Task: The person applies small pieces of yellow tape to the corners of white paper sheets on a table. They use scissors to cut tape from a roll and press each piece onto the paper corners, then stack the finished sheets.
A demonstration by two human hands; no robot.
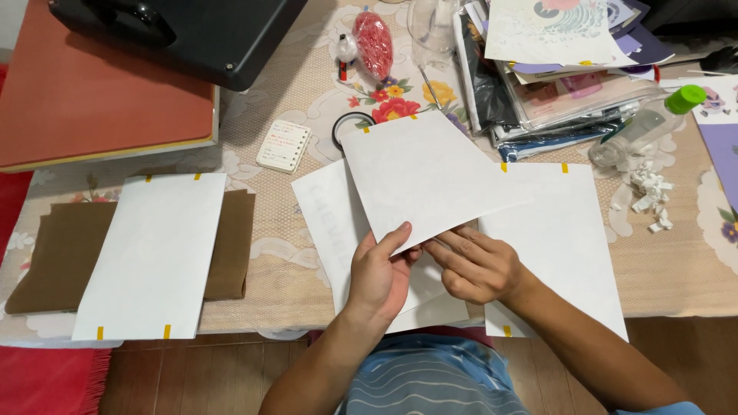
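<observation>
Left hand [378,273]: grip closed on the lower corner of a white sheet [419,173], thumb lying on the sheet's upper face, the other fingers under it. Right hand [477,265]: fingers curled and pressed to the same corner from the right side, fingertips meeting the left hand; whether they pinch the paper or only bear against it cannot be told.

The held sheet sits at centre of the desk [307,92], raised and tilted above the other papers. It is turned out of square with the desk edge: its long axis runs from the corner at the hands up and away to the far left, where a top edge carries small yellow tape tabs. That far edge partly covers a black tape roll [344,123].

Beneath it lie a second white sheet [327,211] with faint lettering, and to the right a third white sheet [565,238] with yellow tabs, overhanging the near desk edge.

At left, well apart, a white sheet with tabs [154,257] lies on folded brown cloth [58,253]. A small notepad [283,145] lies beside the tape roll. A clear bottle with green cap [646,124] lies at the right, white scraps [647,192] near it.
</observation>
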